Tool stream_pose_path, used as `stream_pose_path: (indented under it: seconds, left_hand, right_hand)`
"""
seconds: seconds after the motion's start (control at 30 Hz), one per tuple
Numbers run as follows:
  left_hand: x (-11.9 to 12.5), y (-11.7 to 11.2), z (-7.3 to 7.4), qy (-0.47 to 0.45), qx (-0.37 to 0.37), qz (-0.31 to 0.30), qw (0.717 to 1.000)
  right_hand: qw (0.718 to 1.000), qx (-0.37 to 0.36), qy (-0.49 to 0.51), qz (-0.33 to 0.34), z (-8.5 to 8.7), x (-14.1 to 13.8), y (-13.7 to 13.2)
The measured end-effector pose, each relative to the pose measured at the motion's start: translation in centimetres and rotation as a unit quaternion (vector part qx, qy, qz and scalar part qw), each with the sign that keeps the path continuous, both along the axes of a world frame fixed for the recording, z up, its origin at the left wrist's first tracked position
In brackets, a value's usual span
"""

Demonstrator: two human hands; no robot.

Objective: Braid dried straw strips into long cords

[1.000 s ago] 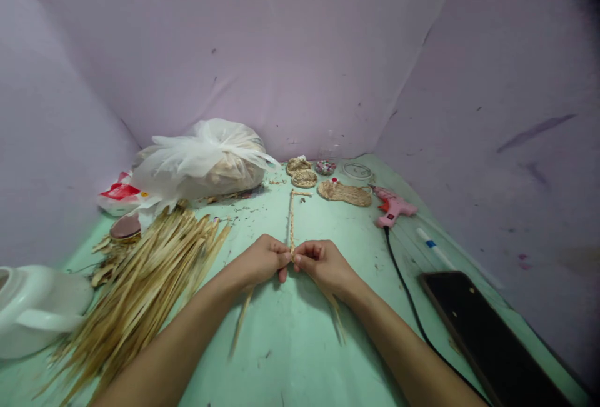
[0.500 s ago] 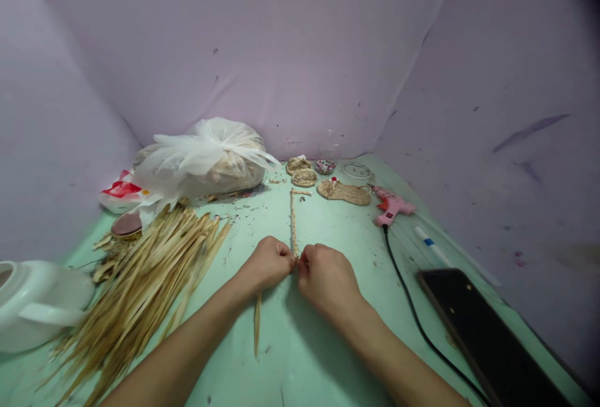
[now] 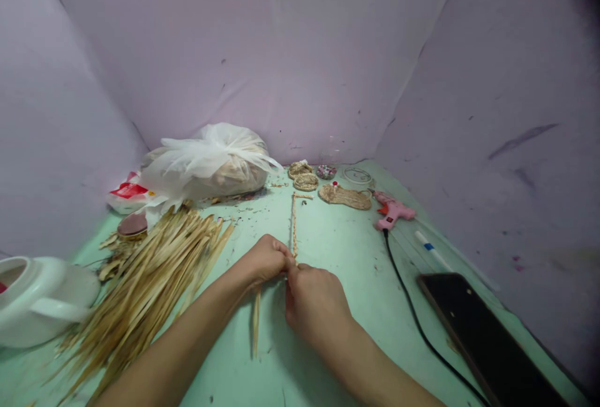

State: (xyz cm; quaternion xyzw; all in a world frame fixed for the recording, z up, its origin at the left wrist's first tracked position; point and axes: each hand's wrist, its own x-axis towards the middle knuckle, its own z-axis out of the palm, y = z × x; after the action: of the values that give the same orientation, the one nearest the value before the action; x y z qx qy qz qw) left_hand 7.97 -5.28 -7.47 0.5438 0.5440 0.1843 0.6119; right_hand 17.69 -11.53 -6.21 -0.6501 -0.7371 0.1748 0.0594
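Observation:
A thin braided straw cord (image 3: 294, 222) runs straight away from me on the green tabletop. My left hand (image 3: 265, 260) is closed, pinching the near end of the braid. My right hand (image 3: 313, 302) is also closed, knuckles up, gripping the loose straw strands just below that point. One loose strand (image 3: 255, 329) trails back toward me beneath my left hand. What lies under my right hand is hidden.
A pile of dry straw strips (image 3: 150, 279) lies at left beside a white jug (image 3: 40, 297). A white plastic bag (image 3: 210, 162) sits behind. Woven straw pieces (image 3: 344, 195), a pink glue gun (image 3: 392, 212) with black cord, a pen (image 3: 432, 249) and a dark phone (image 3: 487, 338) are at right.
My right hand has slid toward me and turned over the strands, crossing below my left hand. The strand that trailed right of it is no longer seen. My left hand keeps its pinch.

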Motion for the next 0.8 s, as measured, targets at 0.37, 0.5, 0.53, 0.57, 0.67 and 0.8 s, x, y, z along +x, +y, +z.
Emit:
stream_pose_path:
  seconds: [0.37,0.5,0.53,0.57,0.67,0.8]
  left_hand:
    - [-1.4,0.7,-0.1,0.002,-0.008,-0.069,0.998]
    - [-1.2,0.8,-0.4,0.006,0.012,-0.077,0.997]
    - [-1.2,0.8,-0.5,0.022,0.023,-0.077,0.997]
    - [-1.2,0.8,-0.6,0.046,0.036,-0.078,0.995]
    - [-1.1,0.7,-0.7,0.137,0.082,-0.103,0.982]
    - [-1.0,-0.2,0.5,0.301,0.171,-0.123,0.930]
  right_hand:
    - [0.815,-0.218,0.507,-0.178,-2.2,3.0,3.9]
    - [0.811,-0.218,0.512,-0.182,-3.1,1.7,3.7]
    - [0.814,-0.205,0.511,-0.185,-3.2,1.7,3.7]
    - [0.814,-0.195,0.513,-0.188,-3.3,1.8,3.7]
    - [0.805,-0.181,0.529,-0.197,-3.8,2.1,3.9]
    - [0.802,-0.177,0.535,-0.196,-4.1,2.0,3.9]
